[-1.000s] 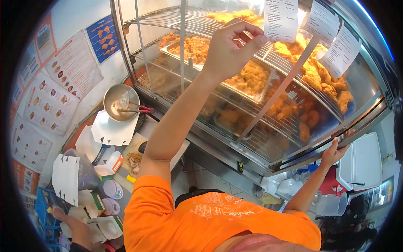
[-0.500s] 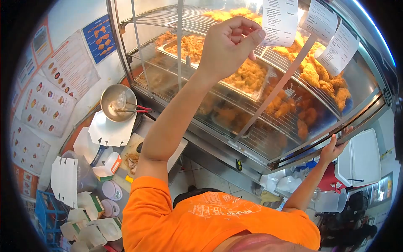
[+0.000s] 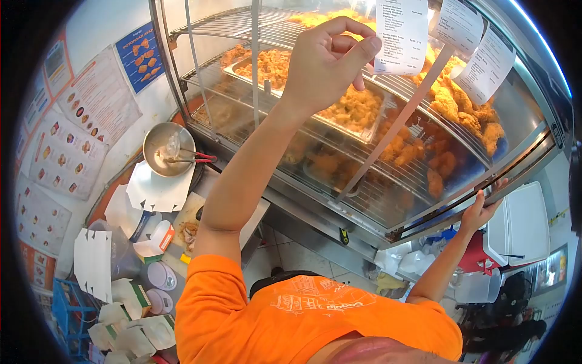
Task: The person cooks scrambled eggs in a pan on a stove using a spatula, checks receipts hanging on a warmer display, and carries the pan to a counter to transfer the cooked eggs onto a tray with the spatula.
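Observation:
My left hand (image 3: 330,64) is raised in front of the glass of a heated display cabinet (image 3: 291,203). Its fingers are curled, and the thumb and fingertips pinch at the left edge of a long printed receipt (image 3: 401,36). Two more receipts hang to the right of it, an upper one (image 3: 456,27) and a lower one (image 3: 487,67). Low on the right, my right hand (image 3: 478,213) grips the cabinet's metal edge, thumb in front and fingers partly hidden behind. Behind the glass, fried chicken (image 3: 464,109) lies on wire racks and in metal trays (image 3: 370,136).
At left, a steel bowl (image 3: 150,151) holds red-handled tongs (image 3: 203,158) above white unfolded boxes (image 3: 160,191). Nearby are a cutting board (image 3: 197,200), small cartons (image 3: 136,297) and a blue crate (image 3: 66,318). A white-lidded red cooler (image 3: 524,224) stands at right.
The lower right receipt has swung and now hangs flatter. The pinched receipt and my left hand have shifted very slightly left. My right hand keeps its grip on the cabinet edge.

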Available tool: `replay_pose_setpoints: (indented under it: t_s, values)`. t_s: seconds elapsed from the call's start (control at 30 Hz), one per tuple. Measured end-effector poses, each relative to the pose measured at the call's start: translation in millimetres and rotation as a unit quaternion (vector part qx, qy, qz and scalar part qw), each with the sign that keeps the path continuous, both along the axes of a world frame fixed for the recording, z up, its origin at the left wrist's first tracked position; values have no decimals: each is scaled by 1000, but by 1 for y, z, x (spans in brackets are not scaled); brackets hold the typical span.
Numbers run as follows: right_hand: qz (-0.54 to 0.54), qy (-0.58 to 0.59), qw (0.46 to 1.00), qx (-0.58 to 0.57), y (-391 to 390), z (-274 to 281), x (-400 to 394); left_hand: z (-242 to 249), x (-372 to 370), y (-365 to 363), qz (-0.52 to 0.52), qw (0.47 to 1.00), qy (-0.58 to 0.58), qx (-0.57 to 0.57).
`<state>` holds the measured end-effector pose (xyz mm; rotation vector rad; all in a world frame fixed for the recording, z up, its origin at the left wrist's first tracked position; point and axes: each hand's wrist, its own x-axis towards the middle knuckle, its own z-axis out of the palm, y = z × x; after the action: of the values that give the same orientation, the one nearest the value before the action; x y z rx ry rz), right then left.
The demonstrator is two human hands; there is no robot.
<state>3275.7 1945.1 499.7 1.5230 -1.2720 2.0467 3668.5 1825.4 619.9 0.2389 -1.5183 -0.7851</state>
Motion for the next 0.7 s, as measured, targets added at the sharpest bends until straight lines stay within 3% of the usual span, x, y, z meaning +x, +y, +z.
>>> replay_pose_setpoints:
  t_s: [0.7]
  values:
    - [-12, 16, 1000, 9, 2, 0, 0, 2, 1, -2, 19, 1000, -18, 7]
